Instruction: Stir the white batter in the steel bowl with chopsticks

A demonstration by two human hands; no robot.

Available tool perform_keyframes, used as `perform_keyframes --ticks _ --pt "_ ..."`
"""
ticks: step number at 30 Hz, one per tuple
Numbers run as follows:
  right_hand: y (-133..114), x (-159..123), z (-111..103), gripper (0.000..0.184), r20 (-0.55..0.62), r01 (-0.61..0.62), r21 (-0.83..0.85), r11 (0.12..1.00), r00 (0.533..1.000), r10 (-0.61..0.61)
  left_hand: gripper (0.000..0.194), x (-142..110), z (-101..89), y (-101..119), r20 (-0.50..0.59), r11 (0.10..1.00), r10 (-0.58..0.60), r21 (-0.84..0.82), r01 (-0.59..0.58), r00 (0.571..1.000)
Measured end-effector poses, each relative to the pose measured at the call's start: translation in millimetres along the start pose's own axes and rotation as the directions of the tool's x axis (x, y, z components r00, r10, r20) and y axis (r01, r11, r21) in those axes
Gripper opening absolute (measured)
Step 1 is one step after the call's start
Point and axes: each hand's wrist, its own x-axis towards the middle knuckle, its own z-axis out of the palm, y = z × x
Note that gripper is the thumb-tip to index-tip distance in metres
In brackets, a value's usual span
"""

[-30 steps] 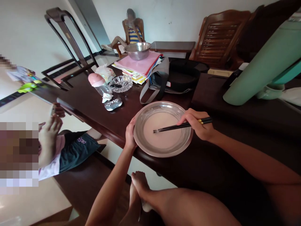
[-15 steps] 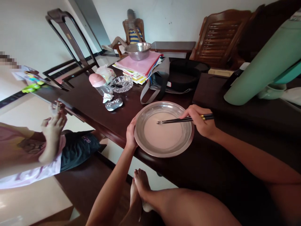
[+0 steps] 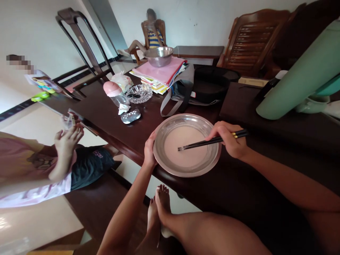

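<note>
A wide metal basin (image 3: 188, 171) stands at the edge of the dark table, with a smooth pale pinkish liquid (image 3: 186, 154) inside. My left hand (image 3: 150, 150) grips the basin's left rim, its fingers partly hidden behind the wall. In my right hand (image 3: 230, 139) is a pair of black chopsticks (image 3: 205, 142) with gold bands near the upper ends. The chopsticks slant down to the left across the right rim. Their tips are over the middle of the liquid; whether they touch it I cannot tell.
Behind the basin lie a grey-black bag (image 3: 207, 88), a glass ashtray (image 3: 139, 94), a pink-capped bottle (image 3: 115, 94) and a dotted case (image 3: 130, 116). A smaller metal bowl (image 3: 158, 58) tops stacked folders. A green cylinder (image 3: 297, 74) leans at right. One person (image 3: 66, 141) sits left; two others are farther back.
The chopstick tips have dropped slightly toward the near side of the basin, and my right hand has shifted a little right. My left hand stays on the rim. The view has shifted slightly.
</note>
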Motion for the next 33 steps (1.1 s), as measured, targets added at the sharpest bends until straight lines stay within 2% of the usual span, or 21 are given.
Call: perform_keyframes --ticks 2,4,7,9,12,14,17,19,22,24,27,30,33 --pt "0.0 0.7 0.7 0.039 0.051 0.026 -0.083 0.996 0.998 -0.022 0.048 -0.1 0.1 -0.1 -0.011 1.000 -0.003 -0.007 0.002 1.000" --pt "0.0 1.2 0.3 0.037 0.010 0.040 -0.132 0.990 0.999 -0.039 0.048 -0.2 0.2 -0.2 -0.001 1.000 -0.002 -0.007 0.002 1.000" --pt "-0.8 0.2 -1.3 0.040 -0.079 0.012 -0.032 0.999 0.997 -0.015 0.050 0.1 0.2 -0.6 0.022 1.000 0.006 0.016 -0.007 1.000" --pt "-1.2 -0.8 -1.3 0.042 -0.034 0.011 0.035 0.999 0.999 -0.010 0.051 0.6 -0.1 -1.2 0.031 1.000 0.004 0.019 -0.005 0.999" --pt "0.4 -0.9 -0.3 0.039 0.055 0.028 -0.054 0.998 0.998 -0.025 0.052 1.1 -0.5 -1.9 0.036 1.000 0.000 0.006 0.000 0.999" --pt "2.1 -0.3 -0.6 0.037 0.031 0.031 -0.127 0.991 0.999 -0.027 0.051 0.8 -0.3 -1.5 0.036 1.000 -0.001 -0.005 0.002 0.999" --pt "1.8 -0.2 -1.8 0.039 -0.028 0.020 -0.060 0.998 0.999 -0.021 0.050 -0.1 0.6 -0.1 0.039 1.000 0.001 -0.001 0.000 0.999" --pt "-0.3 -0.5 -1.7 0.041 0.017 0.023 0.000 1.000 1.000 -0.023 0.051 -0.4 1.1 0.4 0.041 1.000 0.008 0.015 -0.009 0.999" --pt "-2.5 0.0 -0.2 0.039 0.093 0.030 -0.062 0.998 0.995 -0.024 0.052 -0.4 1.5 0.3 0.038 1.000 0.016 0.017 -0.017 0.999" --pt "-2.2 0.6 0.2 0.037 0.045 0.015 -0.105 0.994 0.999 -0.010 0.050 -0.5 1.6 0.2 0.029 1.000 0.018 0.011 -0.018 0.999" --pt "-1.2 0.6 -0.3 0.041 -0.032 -0.010 -0.026 1.000 0.999 0.010 0.049 -0.6 1.4 0.1 0.027 1.000 0.013 0.015 -0.013 1.000" --pt "-0.8 0.1 0.2 0.042 0.048 -0.007 0.026 1.000 0.999 0.005 0.050 -0.6 0.8 -0.1 0.025 1.000 0.008 0.023 -0.009 1.000" --pt "0.3 0.4 1.0 0.037 0.060 0.001 -0.048 0.999 0.998 0.002 0.049 -0.8 0.7 0.1 0.010 1.000 0.007 0.016 -0.008 1.000"
